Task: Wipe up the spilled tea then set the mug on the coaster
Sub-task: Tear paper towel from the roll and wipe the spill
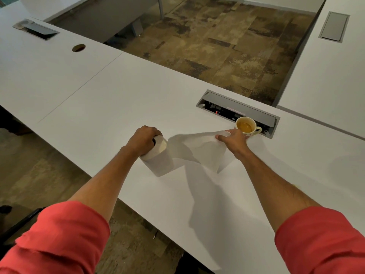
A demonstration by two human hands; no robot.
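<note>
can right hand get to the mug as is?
Probably yes. The right hand is just in front of the mug with nothing between, but it is pinching the paper towel, so that likely goes first.

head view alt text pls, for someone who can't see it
A left hand steadies a paper towel roll on a white table while the right hand pulls a sheet out from it. A mug of tea stands just beyond the right hand.
</note>
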